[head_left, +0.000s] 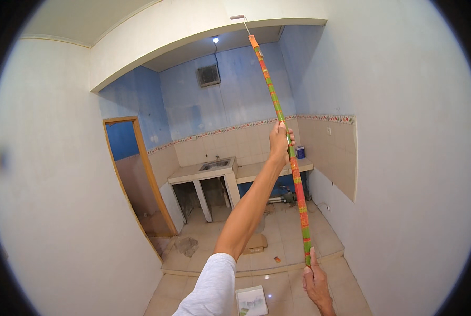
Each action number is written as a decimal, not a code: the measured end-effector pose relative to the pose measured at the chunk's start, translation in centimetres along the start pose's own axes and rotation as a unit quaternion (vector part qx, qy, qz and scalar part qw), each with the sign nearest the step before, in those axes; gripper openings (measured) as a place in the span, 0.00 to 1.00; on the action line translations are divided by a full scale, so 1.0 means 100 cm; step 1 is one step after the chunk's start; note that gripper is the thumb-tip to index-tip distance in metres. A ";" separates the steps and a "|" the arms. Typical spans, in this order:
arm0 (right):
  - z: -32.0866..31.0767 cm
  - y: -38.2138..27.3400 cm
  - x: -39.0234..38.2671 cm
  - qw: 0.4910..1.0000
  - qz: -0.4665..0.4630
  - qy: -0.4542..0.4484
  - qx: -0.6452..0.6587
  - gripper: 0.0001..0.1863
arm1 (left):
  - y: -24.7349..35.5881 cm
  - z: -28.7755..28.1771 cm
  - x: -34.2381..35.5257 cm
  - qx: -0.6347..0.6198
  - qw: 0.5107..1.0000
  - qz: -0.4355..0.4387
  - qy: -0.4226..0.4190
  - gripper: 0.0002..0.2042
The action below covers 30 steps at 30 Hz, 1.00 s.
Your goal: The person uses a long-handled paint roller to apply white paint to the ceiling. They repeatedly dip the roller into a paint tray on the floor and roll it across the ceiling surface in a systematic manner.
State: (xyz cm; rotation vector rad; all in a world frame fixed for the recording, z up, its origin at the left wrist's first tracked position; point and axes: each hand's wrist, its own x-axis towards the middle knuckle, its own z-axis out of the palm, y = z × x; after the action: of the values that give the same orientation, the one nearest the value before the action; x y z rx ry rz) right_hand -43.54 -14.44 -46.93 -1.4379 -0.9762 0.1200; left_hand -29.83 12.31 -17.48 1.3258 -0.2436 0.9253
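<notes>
A long paint roller pole [301, 192], wrapped in red, orange and green bands, slants up through the middle of the view. At its top a small paint roller [237, 17] on a bent wire frame is against or close to the white beam [193, 45]; contact cannot be made out. My left hand [280, 141], arm stretched out, wraps round the pole at about mid-length. Lower down, my right hand [316, 282] grips the pole's bottom end, with one finger lying along it.
A paint tray [260, 290] lies on the tiled floor below, near a raised step. Beyond are a counter with a sink [216, 165], a blue-and-white tub [300, 152], a pump [285, 198] and a flattened carton [256, 243]. An orange door frame [152, 179] stands at left; a lit bulb [216, 40] hangs above.
</notes>
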 end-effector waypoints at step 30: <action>0.006 -0.170 0.258 0.941 -0.261 0.151 -0.154 0.33 | 0.101 0.043 0.019 0.179 0.978 0.095 -0.037 0.11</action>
State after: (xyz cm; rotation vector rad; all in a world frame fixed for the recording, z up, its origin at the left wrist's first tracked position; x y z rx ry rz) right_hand -35.82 -1.57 -19.86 -1.3731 -1.1168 -0.6523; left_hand -34.18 8.90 -7.78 1.6940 -0.2735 1.1177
